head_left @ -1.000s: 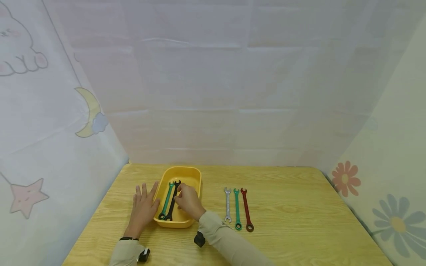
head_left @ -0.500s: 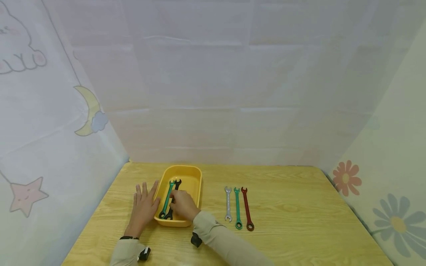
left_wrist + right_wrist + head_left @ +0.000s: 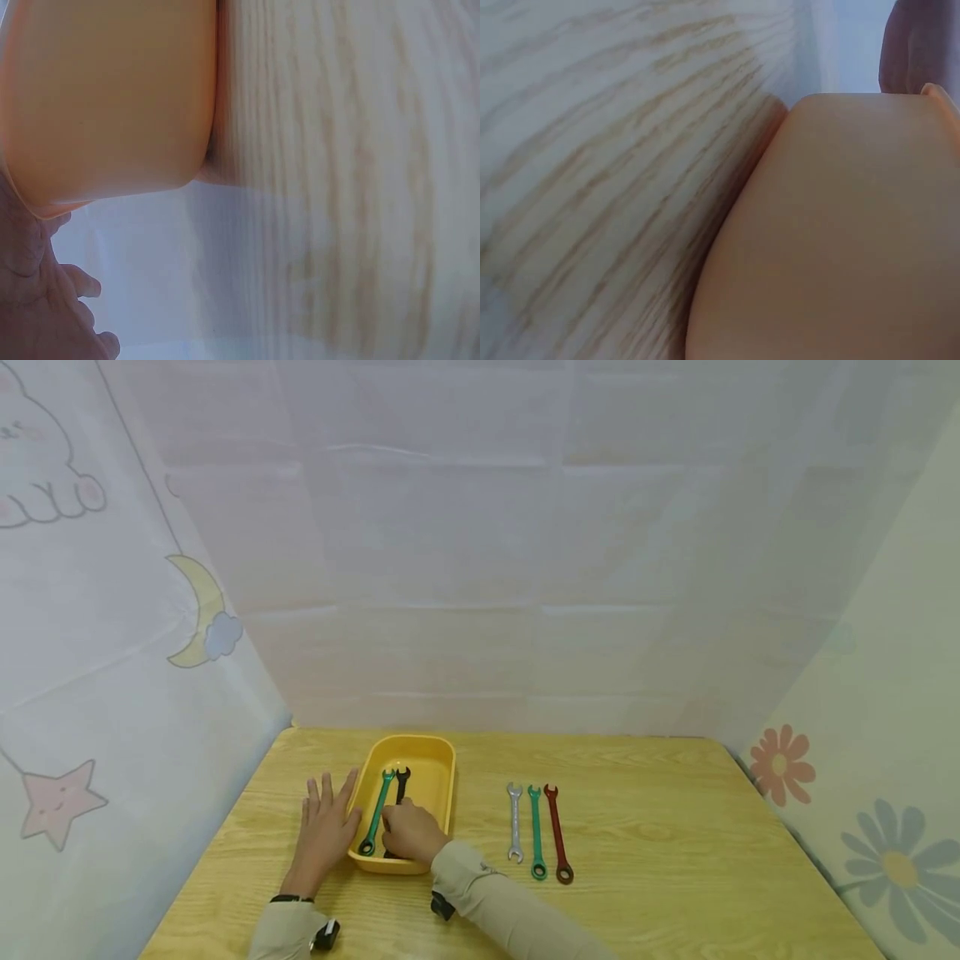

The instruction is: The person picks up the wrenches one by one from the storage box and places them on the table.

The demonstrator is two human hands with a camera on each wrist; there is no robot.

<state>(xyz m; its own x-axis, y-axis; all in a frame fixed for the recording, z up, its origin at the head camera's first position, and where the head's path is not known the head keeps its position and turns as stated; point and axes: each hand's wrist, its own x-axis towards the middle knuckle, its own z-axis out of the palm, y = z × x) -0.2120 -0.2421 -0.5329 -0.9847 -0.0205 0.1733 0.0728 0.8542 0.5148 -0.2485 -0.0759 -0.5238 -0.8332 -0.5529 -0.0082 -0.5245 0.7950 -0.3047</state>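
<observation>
A yellow tray (image 3: 442, 752) sits on the table, left of the middle. Inside it a green wrench (image 3: 378, 810) lies along the left side. Beside that lies a black wrench (image 3: 402, 781), its lower part mostly covered by my right hand (image 3: 414, 832), whose curled fingers grip it. My left hand (image 3: 322, 831) has its fingers spread and rests against the tray's left rim. In the left wrist view the left hand (image 3: 37, 292) appears at the tray's edge. The right wrist view shows the tray's outer wall (image 3: 832, 225) and part of a hand (image 3: 919, 49) above the rim.
Right of the tray, a silver wrench (image 3: 515, 822), another green wrench (image 3: 536, 832) and a red wrench (image 3: 558, 833) lie in a row on the wooden table (image 3: 675, 843). A pale sheet wall (image 3: 480, 652) rises behind the table, with patterned sheets at both sides.
My right hand has come down over the lower half of the black wrench. That wrench's lower end has shifted slightly right, away from the green one. The left hand stays put.
</observation>
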